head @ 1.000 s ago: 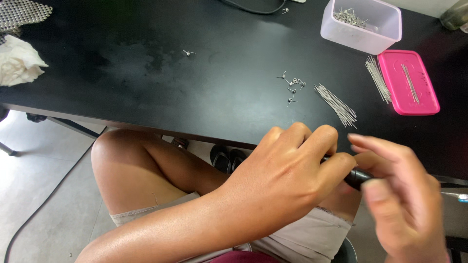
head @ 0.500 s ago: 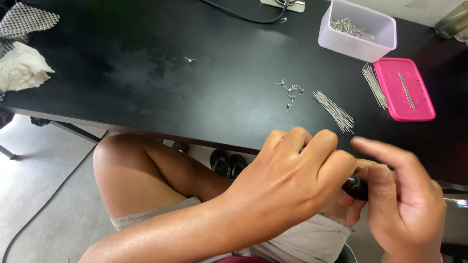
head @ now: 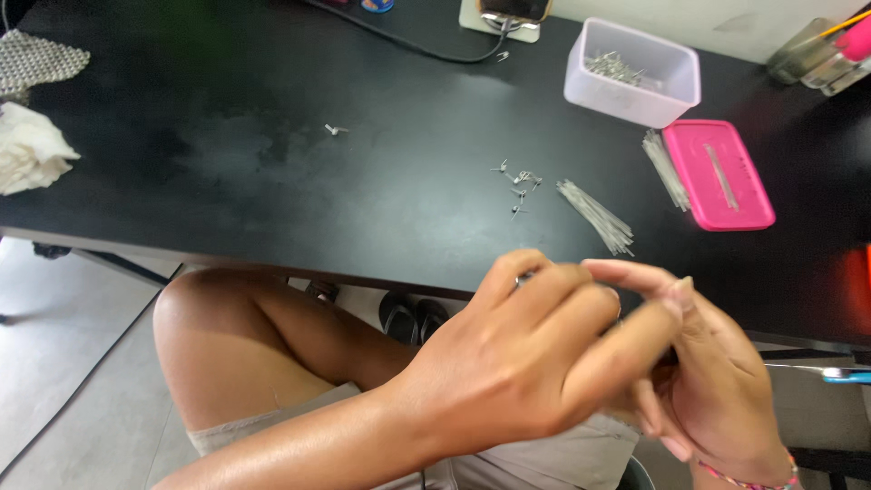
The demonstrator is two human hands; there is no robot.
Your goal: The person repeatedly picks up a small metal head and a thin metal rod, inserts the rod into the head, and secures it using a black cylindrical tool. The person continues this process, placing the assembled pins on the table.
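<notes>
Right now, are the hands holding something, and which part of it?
It cannot be told. The left hand covers the right hand, hiding anything between the fingers, in front of the black table.

The worktop (head: 272, 181) shows black and smooth, a dull sheen with pale smudges across it. On it, thin metal pins (head: 596, 215) catch the light, bright and wiry, with small metal bits (head: 519, 181) just beside them. The tub (head: 632, 73) reads as frosted, translucent plastic; its lid (head: 717, 174) is glossy pink plastic. Far left, a crumpled white paper tissue (head: 32, 159), soft and matt, and a piece of silvery metal mesh (head: 41, 62), rough-textured.
</notes>
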